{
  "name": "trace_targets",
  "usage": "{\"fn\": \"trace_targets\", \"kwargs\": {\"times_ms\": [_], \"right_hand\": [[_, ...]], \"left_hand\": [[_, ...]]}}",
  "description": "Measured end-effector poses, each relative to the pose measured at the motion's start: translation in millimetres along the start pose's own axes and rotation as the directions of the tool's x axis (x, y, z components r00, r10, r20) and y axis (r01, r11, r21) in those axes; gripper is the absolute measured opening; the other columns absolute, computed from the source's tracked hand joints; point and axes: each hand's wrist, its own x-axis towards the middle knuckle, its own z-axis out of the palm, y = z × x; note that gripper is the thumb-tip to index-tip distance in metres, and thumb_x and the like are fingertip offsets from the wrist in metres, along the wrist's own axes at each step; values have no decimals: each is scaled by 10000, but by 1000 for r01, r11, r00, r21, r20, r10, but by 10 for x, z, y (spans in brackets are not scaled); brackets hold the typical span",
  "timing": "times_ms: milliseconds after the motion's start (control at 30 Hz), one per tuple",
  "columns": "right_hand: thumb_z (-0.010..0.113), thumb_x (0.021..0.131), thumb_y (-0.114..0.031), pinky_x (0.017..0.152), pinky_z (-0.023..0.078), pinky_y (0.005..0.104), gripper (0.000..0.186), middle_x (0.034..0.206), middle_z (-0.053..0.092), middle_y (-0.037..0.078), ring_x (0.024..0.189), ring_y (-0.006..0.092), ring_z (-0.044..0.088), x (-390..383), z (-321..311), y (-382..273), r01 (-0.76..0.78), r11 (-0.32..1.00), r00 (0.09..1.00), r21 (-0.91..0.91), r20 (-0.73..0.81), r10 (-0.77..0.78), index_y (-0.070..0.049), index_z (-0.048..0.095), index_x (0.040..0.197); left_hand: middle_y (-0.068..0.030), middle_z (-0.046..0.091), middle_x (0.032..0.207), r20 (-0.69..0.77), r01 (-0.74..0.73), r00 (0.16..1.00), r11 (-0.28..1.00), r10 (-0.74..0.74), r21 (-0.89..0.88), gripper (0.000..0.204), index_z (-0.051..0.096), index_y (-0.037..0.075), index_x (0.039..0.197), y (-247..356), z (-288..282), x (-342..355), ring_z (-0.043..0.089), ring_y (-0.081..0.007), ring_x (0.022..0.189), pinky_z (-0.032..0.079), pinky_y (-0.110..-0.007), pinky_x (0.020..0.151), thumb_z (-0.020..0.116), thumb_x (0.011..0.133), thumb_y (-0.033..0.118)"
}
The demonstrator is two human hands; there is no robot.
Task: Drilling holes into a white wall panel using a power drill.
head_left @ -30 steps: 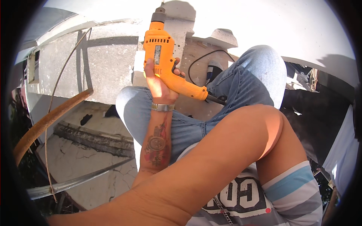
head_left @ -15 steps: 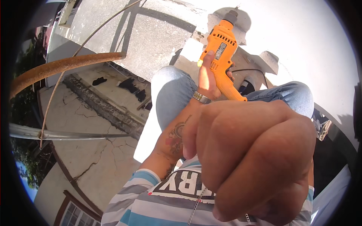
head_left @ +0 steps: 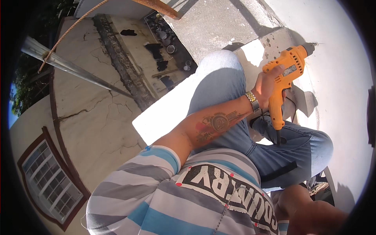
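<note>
Withdrawn out of sight since half a second ago, the right hand leaves only its bent arm (head_left: 297, 201) near the white wall (head_left: 344, 98); I cannot tell whether it grips anything. The left hand (head_left: 267, 84) grasps the orange drill (head_left: 288, 70), chuck (head_left: 308, 49) just beside the wall. Positioning looks done; whether any cutting into the wall is done or left doesn't show.
</note>
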Motion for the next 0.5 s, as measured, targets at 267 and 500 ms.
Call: {"fn": "trace_targets", "kwargs": {"times_ms": [267, 500], "right_hand": [[685, 963, -474, 567, 451, 316, 426, 782, 653, 43, 671, 161, 601, 197, -522, 516, -141, 272, 851, -952, 24, 524, -62, 710, 859], [805, 779, -175, 562, 453, 369, 225, 748, 605, 60, 629, 256, 609, 18, -963, 684, -2, -264, 460, -964, -235, 856, -67, 696, 944]], "left_hand": [[-147, 682, 885, 14, -7, 1000, 1000, 6, 26, 529, 563, 55, 1244, -121, 10, 81, 648, -197, 543, 574, -359, 506, 569, 981, 513], [-127, 664, 907, 30, 83, 996, 993, -86, 81, 588, 564, 63, 1280, -60, 79, 47, 614, -165, 606, 564, -362, 556, 502, 986, 568]]}}
